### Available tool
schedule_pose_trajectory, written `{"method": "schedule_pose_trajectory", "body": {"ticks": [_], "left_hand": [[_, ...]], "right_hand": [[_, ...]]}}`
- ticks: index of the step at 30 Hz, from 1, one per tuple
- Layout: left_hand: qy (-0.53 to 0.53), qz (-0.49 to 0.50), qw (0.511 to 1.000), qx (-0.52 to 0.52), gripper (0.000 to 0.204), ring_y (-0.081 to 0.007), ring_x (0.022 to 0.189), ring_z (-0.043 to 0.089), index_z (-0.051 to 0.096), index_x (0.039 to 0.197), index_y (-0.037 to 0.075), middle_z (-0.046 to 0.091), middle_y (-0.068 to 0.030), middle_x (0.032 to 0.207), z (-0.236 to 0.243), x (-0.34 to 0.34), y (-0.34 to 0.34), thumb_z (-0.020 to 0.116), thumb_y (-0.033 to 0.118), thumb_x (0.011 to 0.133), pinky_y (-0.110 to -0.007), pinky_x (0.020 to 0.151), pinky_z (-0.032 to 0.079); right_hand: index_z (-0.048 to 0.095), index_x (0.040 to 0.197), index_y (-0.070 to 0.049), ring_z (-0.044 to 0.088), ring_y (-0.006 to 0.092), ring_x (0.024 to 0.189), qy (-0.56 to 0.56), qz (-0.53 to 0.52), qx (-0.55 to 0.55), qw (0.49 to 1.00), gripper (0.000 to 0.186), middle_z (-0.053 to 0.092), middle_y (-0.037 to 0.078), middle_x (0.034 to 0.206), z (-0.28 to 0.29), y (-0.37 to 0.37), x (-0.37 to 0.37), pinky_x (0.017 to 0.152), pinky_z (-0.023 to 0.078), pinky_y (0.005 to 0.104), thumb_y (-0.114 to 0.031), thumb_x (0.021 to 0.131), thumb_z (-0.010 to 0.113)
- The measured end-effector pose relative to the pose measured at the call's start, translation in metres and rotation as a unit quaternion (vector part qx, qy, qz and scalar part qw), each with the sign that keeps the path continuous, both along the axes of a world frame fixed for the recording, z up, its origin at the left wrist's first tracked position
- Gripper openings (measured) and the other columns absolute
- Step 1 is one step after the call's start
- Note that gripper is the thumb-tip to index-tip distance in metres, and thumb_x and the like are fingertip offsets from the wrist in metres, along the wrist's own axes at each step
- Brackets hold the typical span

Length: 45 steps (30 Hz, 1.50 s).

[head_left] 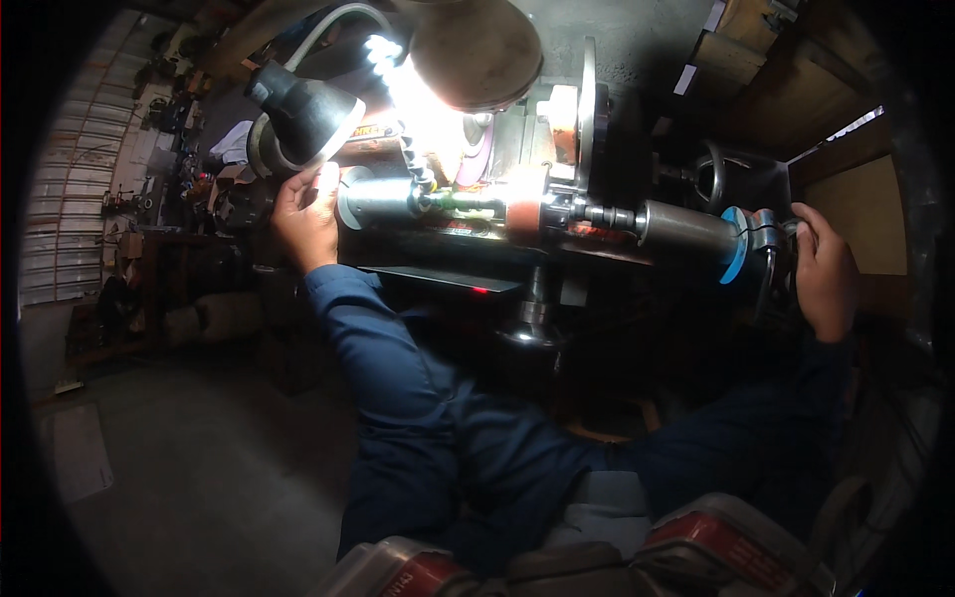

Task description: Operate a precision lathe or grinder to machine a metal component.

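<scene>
"Well, where do our edges and open room lie?"

"The grey floor (pixel 219 458) stretches out at our lower left. Ahead of us the machine (pixel 527 207) runs crosswise, and below its near edge a dark gap opens between our forearms."

"What lies across it?"

"A row of metal parts (pixel 597 216), spanning the machine from our left hand (pixel 308 217) to our right hand (pixel 824 274). A flat tan panel (pixel 863 214) stands beyond the right one, so that side looks tighter."

"And overhead?"

"A broad, dull brown disc (pixel 475 55) sits at the far edge. The lamp (pixel 310 114), a black cone with a bright rim, crowds the space just above our left hand."

"How do our hands stand?"

"The left has bent fingers touching the row's left end, the right has curled fingers at its right end. We cannot tell whether either is closed round anything."

"The smaller shapes, then?"

"Toward the right, a smooth grey cylinder (pixel 686 231); at the left, a glossy silver cylinder (pixel 380 203) under the glare. Below the machine we see a polished, rounded metal knob (pixel 530 331). A metal clamp (pixel 765 231) sits just beside our right hand, next to a thin blue ring (pixel 736 245)."
</scene>
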<state>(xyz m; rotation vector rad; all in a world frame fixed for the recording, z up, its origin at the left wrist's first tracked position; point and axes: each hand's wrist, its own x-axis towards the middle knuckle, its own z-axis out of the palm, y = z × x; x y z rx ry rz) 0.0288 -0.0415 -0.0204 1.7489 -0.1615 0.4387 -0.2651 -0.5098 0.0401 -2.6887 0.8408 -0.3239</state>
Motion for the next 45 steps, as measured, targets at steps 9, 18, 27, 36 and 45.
{"method": "schedule_pose_trajectory", "body": {"ticks": [9,18,27,36,45], "left_hand": [[0.027,0.008,0.999,-0.019,0.019,-0.0092,0.076,0.061,0.065,0.09,-0.003,0.068,-0.0057,0.085,-0.002,0.002,0.001,0.078,0.001,0.076,-0.022,0.067,0.049],[0.02,0.04,0.998,0.032,0.02,-0.0086,0.074,0.063,0.069,0.086,-0.001,0.071,-0.0062,0.081,0.002,0.0,0.0,0.08,0.011,0.075,-0.024,0.068,0.05],[0.027,0.03,0.999,0.032,0.02,-0.0105,0.08,0.064,0.065,0.095,-0.002,0.07,-0.0081,0.089,0.003,-0.003,-0.002,0.076,0.006,0.08,-0.023,0.072,0.05],[0.039,0.022,0.999,0.019,0.024,-0.0117,0.079,0.064,0.064,0.096,-0.004,0.07,-0.0097,0.089,0.0,0.006,0.002,0.077,0.005,0.079,-0.023,0.071,0.05],[0.026,0.006,0.999,0.031,0.021,-0.0156,0.082,0.067,0.064,0.098,-0.003,0.07,-0.0119,0.091,0.0,0.004,0.003,0.075,0.006,0.082,-0.025,0.075,0.051]], "right_hand": [[0.069,0.087,-0.001,0.054,0.0059,0.066,0.201,0.028,0.321,0.925,0.03,0.063,0.002,0.072,0.011,-0.048,0.05,0.053,0.041,0.0263,-0.028,0.091,0.056],[0.071,0.09,-0.007,0.047,0.0042,0.049,0.258,0.012,0.406,0.877,0.03,0.061,-0.003,0.068,-0.001,-0.061,0.068,0.043,0.033,0.022,-0.034,0.09,0.058],[0.066,0.109,-0.005,0.065,0.0311,0.096,0.003,0.021,0.024,0.999,0.033,0.068,0.017,0.103,0.003,0.002,0.01,0.082,0.049,0.036,-0.029,0.096,0.049],[0.055,0.126,0.002,0.064,0.0316,0.101,-0.275,-0.029,-0.167,0.946,0.038,0.062,0.021,0.117,-0.055,0.04,-0.025,0.086,0.05,0.0366,-0.023,0.102,0.04],[0.054,0.118,0.007,0.061,0.0387,0.102,-0.259,0.217,-0.326,0.883,0.03,0.059,0.026,0.111,-0.16,-0.03,-0.087,0.085,0.053,0.0446,-0.012,0.095,0.052]]}}
